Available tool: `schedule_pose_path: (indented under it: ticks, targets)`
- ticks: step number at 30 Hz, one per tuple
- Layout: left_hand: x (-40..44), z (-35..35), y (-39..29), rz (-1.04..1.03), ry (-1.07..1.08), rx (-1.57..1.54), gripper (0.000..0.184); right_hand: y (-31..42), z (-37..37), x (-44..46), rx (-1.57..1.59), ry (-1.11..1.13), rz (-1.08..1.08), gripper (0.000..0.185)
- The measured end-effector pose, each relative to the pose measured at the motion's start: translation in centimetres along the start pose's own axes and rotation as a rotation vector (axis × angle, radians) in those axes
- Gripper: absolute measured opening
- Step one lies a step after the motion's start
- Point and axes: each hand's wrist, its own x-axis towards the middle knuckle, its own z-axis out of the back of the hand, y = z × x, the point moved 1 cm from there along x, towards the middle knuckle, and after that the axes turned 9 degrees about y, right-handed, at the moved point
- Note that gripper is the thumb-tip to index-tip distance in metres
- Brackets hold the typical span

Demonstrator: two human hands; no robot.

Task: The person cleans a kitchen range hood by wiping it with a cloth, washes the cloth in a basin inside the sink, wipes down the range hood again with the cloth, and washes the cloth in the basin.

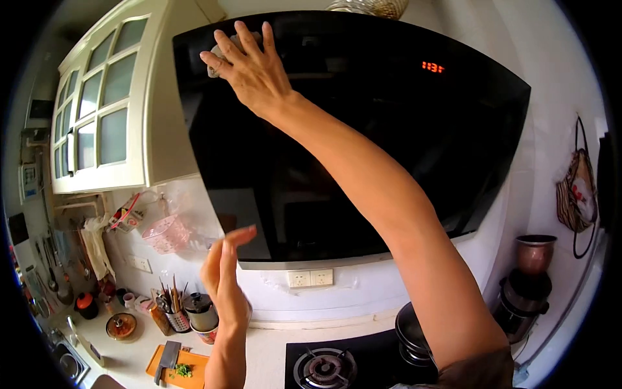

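My right hand (253,71) reaches up to the top left corner of the black glass range hood (363,149). Its fingers are spread over a greyish cloth (244,44) pressed against the glass, and most of the cloth is hidden under the palm. Lower down, my left hand (225,279) is raised near the hood's lower left corner, seen edge-on. Its fingers are stretched out and nothing shows in them. Whether the fingertips touch the hood, I cannot tell. Red digits (433,67) glow at the hood's upper right.
A cream cabinet (103,97) hangs left of the hood. Below are a gas burner (325,367), a dark pot (413,330), and an orange cutting board (194,366) with a cleaver (170,355) and chopped greens. A utensil holder (178,321) stands behind. A cooker (523,298) is at right.
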Motion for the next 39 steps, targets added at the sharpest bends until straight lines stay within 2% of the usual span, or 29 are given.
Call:
schedule_pose_path:
  ticks: [3, 4, 6, 8, 9, 10, 11, 12, 14, 15, 16, 17, 18, 19, 20, 21, 23, 26, 28, 30, 31, 33, 34, 36, 38, 39]
  targets:
    - [-3.3, 0.2, -0.2, 0.139, -0.002, 0.165, 0.032, -5.5, 2.1, -4.3, -0.037, -0.057, -0.006, 0.042]
    - [-4.4, 0.8, 0.1, 0.174, -0.027, 0.235, 0.032, -8.2, 3.5, -6.0, 0.02, -0.095, -0.09, 0.035]
    - [-6.8, 2.3, 0.5, 0.25, -0.039, 0.293, 0.03, -14.5, 8.2, -10.1, -0.075, -0.199, -0.099, 0.027]
    - [-9.4, 4.7, 2.1, 0.313, -0.087, 0.291, 0.029, -20.4, 11.1, -15.4, -0.268, -0.163, -0.286, 0.033]
    - [-10.3, 5.1, 1.5, 0.441, -0.118, 0.295, 0.028, -23.6, 11.5, -18.4, -0.379, -0.145, -0.435, 0.037]
    - [-11.2, 6.0, 2.3, 0.38, -0.116, 0.294, 0.028, -26.4, 11.8, -21.2, -0.376, -0.201, -0.561, 0.041]
    - [-12.1, 6.9, 3.2, 0.423, -0.145, 0.263, 0.029, -28.5, 12.4, -22.9, -0.34, -0.234, -0.712, 0.041]
    - [-12.7, 7.6, 3.5, 0.469, -0.174, 0.233, 0.029, -29.3, 12.2, -23.9, -0.359, -0.291, -0.854, 0.043]
    - [-13.2, 8.5, 3.4, 0.509, -0.123, 0.199, 0.029, -29.5, 10.4, -23.6, -0.473, -0.365, -0.924, 0.043]
    - [-13.1, 8.6, 3.4, 0.546, -0.078, 0.164, 0.033, -26.2, 10.8, -20.3, -0.385, -0.369, -0.986, 0.042]
    - [-13.0, 8.4, 3.3, 0.544, -0.069, 0.161, 0.033, -24.1, 9.8, -17.8, -0.411, -0.426, -0.864, 0.039]
    - [-13.0, 7.7, 3.3, 0.521, -0.061, 0.19, 0.032, -21.6, 9.5, -14.9, -0.141, -0.344, -0.756, 0.036]
    - [-12.9, 6.9, 3.5, 0.498, -0.056, 0.216, 0.031, -18.7, 8.0, -11.7, -0.377, -0.496, -0.485, 0.033]
    - [-13.4, 6.3, 4.2, 0.567, -0.117, 0.181, 0.027, -15.9, 7.0, -8.7, -0.199, -0.431, -0.438, 0.029]
    - [-12.2, 4.3, 2.2, 0.455, 0.022, 0.334, 0.027, -13.8, 5.6, -6.6, 0.0, -0.33, -0.372, 0.026]
    - [-12.8, 3.7, 3.3, 0.481, 0.012, 0.231, 0.028, -11.9, 4.4, -4.7, 0.116, -0.282, -0.243, 0.035]
    - [-13.3, 1.7, 4.3, 0.548, 0.02, 0.09, 0.029, -8.7, 3.0, -3.4, 0.155, -0.215, -0.079, 0.039]
    - [-14.6, -1.0, 4.8, 0.676, -0.055, 0.114, 0.03, -11.2, 4.2, -4.8, 0.127, -0.092, 0.111, 0.038]
    - [-14.9, -1.4, 4.4, 0.72, -0.001, 0.168, 0.03, -15.0, 7.5, -8.5, 0.169, -0.04, -0.009, 0.034]
    - [-15.7, -1.2, 4.2, 0.76, 0.038, 0.218, 0.029, -20.8, 12.5, -12.7, 0.102, -0.117, -0.059, 0.028]
    - [-16.3, -0.4, 4.3, 0.79, -0.014, 0.229, 0.029, -25.4, 12.0, -15.3, -0.072, -0.058, -0.148, 0.027]
    - [-18.2, 2.4, 4.9, 0.773, -0.051, 0.218, 0.026, -31.5, 15.0, -21.6, -0.287, -0.174, -0.324, 0.028]
    - [-19.4, 4.1, 5.5, 0.726, -0.037, 0.187, 0.025, -34.5, 15.7, -25.5, -0.256, -0.214, -0.47, 0.034]
    - [-20.8, 5.4, 5.1, 0.662, -0.195, 0.212, 0.02, -37.4, 14.4, -30.5, -0.423, -0.276, -1.051, 0.043]
    - [-22.0, 7.1, 6.1, 0.745, -0.11, 0.376, 0.019, -35.7, 13.3, -29.1, -0.414, -0.267, -0.851, 0.047]
    - [-21.5, 5.9, 5.9, 0.736, -0.104, 0.34, 0.02, -31.9, 13.3, -25.9, -0.355, -0.272, -0.768, 0.045]
